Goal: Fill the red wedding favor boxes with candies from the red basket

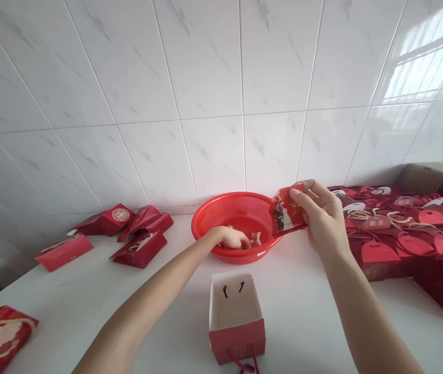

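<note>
My right hand [324, 213] pinches a red printed packet [285, 210] with a wedding-couple picture, held up at the right rim of a red plastic basket [229, 200]. Inside that basket, my left hand [236, 238] reaches down with its fingers curled among a few small wrapped pieces [255, 239]; what its fingertips grip, if anything, is hidden. In front of the basket stands an open red gift box [237, 337] with a white inside, its dark red cord hanging over the near side.
Many red gift boxes with cord handles [408, 244] crowd the right side, a cardboard box [419, 179] behind them. Several red boxes [139, 249] lie at the left. A red bag with rope handle [1, 337] is at the near left. A tiled wall [213, 93] rises behind.
</note>
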`<state>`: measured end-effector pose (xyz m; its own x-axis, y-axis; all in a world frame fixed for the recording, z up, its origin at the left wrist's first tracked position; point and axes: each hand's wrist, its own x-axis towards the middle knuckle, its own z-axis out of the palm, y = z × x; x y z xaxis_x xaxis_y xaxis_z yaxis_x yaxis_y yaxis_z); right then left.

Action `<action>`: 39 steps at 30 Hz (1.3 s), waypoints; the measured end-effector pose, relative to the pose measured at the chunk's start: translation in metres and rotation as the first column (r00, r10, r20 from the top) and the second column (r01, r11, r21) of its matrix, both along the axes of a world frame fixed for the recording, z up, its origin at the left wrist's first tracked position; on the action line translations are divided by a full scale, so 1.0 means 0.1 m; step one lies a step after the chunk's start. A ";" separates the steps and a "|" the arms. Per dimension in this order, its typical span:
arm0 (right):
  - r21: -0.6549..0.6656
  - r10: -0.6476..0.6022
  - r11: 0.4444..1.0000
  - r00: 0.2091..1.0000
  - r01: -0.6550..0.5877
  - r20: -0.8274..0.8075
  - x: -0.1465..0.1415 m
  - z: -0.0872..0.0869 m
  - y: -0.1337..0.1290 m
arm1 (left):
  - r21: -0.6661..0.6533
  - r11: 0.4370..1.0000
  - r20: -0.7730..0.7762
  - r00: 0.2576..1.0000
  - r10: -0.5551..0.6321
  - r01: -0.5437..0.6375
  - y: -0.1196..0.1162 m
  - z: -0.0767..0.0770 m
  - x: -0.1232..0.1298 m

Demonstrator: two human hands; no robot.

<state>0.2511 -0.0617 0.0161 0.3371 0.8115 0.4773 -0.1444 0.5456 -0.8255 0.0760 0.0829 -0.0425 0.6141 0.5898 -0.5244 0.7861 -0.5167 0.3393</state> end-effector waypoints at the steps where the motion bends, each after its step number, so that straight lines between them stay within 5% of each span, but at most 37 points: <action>1: 0.009 -0.007 1.000 1.000 0.007 0.002 0.01 0.00 0.00 | -0.009 0.998 -0.010 0.998 0.057 -0.057 0.04 0.00 -0.02; 5: 0.025 -0.029 0.999 1.000 0.029 0.012 0.06 0.02 -0.01 | -0.097 0.965 0.039 0.968 0.247 -0.243 0.14 0.01 -0.13; 8: 0.034 -0.057 0.998 0.998 0.056 0.035 0.08 0.03 -0.02 | -0.041 0.982 0.066 0.981 0.185 -0.183 0.15 0.03 -0.14; 12: 0.032 -0.063 0.998 0.998 0.062 0.025 0.08 0.05 -0.03 | 0.079 0.996 -0.126 0.991 0.045 -0.035 0.10 0.02 -0.04; 17: 0.025 -0.038 0.999 0.999 0.038 0.000 0.08 0.04 -0.04 | 0.185 0.982 -0.243 0.967 0.074 -0.029 0.12 -0.08 -0.01; 28: 0.046 -0.059 0.997 0.996 0.056 0.066 0.08 0.05 -0.05 | 0.210 0.969 -0.183 0.968 0.172 -0.133 0.33 -0.07 -0.26; 39: 0.032 -0.056 0.998 0.997 0.054 0.052 0.08 0.05 -0.06 | 0.067 0.997 -0.271 0.962 0.043 -0.026 0.17 -0.06 -0.15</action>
<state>0.2592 -0.0674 0.0210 0.3545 0.7773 0.5197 -0.0699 0.5762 -0.8143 0.0614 0.1003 -0.0488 0.4324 0.6448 -0.6303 0.8618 -0.5011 0.0784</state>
